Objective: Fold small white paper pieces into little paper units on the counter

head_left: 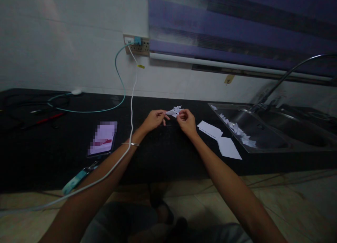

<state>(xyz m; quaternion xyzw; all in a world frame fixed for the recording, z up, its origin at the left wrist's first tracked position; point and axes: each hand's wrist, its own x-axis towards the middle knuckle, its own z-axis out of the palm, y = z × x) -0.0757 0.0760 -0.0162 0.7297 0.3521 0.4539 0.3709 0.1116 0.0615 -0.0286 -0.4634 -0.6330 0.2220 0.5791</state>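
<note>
Above the black countertop (158, 155), a small folded piece of white paper (173, 112) with pointed tips is held between my two hands. My left hand (155, 119) pinches its left end with thumb and forefinger, the other fingers partly curled beneath. On the right end, the fingers of my right hand (186, 121) are closed, covering part of the folds. A few white points stick up at the back of the folded paper; whether they are one piece or several I cannot tell. Flat white paper sheets (210, 129) lie just right of my right hand.
Many small folded paper pieces (238, 130) line the left edge of the steel sink (263, 149). A phone (104, 139) with a teal strap (75, 181) lies at left. A white cable (131, 109) crosses over my left forearm from the wall socket (137, 45). The faucet (279, 81) arches at right.
</note>
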